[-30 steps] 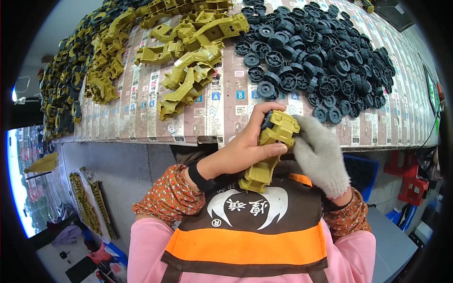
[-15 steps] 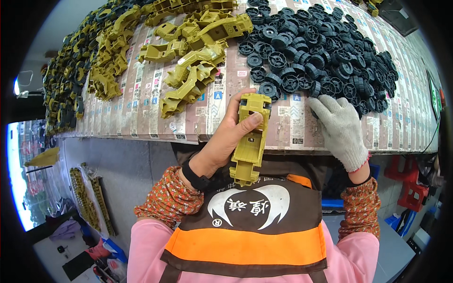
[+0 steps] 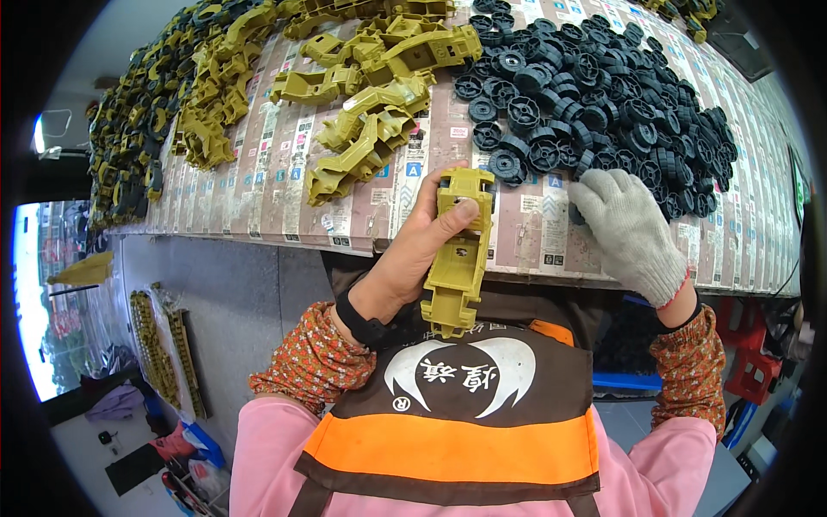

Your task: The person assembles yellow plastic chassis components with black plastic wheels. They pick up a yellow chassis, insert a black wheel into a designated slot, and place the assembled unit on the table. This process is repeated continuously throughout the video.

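A mustard-yellow plastic toy vehicle body [image 3: 457, 269] is upright lengthwise in front of my apron, its hollow side showing. My bare left hand [image 3: 426, 237] grips it from the left, thumb pressed across its upper part. My right hand [image 3: 629, 228], in a whitish knitted glove, is at the near edge of a heap of black toy wheels [image 3: 603, 103]. Its fingers are curled down, and part of a black toy wheel [image 3: 575, 214] shows at the fingertips. The rest of that wheel is hidden by the glove.
Several loose yellow toy bodies [image 3: 366, 142] lie on the table [image 3: 267, 194] left of the wheels. Bodies with wheels fitted [image 3: 129, 146] are heaped farther left. The table's front edge runs just below my hands. Red plastic stools [image 3: 749, 370] stand at lower right.
The view has shifted slightly, so the table's contents appear farther right. My gloved right fingers are more curled over the wheel. My left hand keeps its grip on the toy vehicle body.
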Action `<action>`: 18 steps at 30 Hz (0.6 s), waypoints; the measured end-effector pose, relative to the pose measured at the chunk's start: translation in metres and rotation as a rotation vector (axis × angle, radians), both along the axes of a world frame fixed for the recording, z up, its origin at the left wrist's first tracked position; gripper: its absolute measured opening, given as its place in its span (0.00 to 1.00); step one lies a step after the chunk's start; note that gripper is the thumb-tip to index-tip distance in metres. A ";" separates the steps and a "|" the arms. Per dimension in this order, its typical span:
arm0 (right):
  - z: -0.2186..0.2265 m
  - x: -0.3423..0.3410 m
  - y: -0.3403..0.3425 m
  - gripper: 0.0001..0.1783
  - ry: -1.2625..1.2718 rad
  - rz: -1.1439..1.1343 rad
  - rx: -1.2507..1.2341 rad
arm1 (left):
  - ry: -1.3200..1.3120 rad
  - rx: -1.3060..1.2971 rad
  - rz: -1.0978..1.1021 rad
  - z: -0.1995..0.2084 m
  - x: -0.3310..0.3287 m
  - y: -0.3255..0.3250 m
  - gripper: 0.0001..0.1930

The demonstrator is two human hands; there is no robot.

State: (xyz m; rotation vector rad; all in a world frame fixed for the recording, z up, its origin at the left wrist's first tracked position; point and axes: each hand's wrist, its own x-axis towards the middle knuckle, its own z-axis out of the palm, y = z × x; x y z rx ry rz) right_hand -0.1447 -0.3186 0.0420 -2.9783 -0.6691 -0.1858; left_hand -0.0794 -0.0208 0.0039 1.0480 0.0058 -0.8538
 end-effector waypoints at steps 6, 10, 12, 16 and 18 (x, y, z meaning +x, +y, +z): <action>-0.001 0.007 0.031 0.27 -0.014 -0.097 0.650 | 0.134 -0.100 0.042 0.001 0.002 0.004 0.33; -0.003 0.002 0.066 0.25 0.388 -0.266 1.172 | 0.188 -0.120 0.076 0.004 0.001 0.006 0.32; -0.006 -0.002 0.079 0.25 0.457 -0.255 1.256 | 0.180 -0.162 0.125 0.006 0.001 0.003 0.31; -0.013 -0.009 0.089 0.26 0.457 -0.134 1.228 | 0.092 -0.190 0.271 0.002 0.002 -0.004 0.29; -0.016 -0.012 0.092 0.27 0.485 -0.121 1.229 | 0.023 -0.182 0.333 0.001 0.004 -0.004 0.29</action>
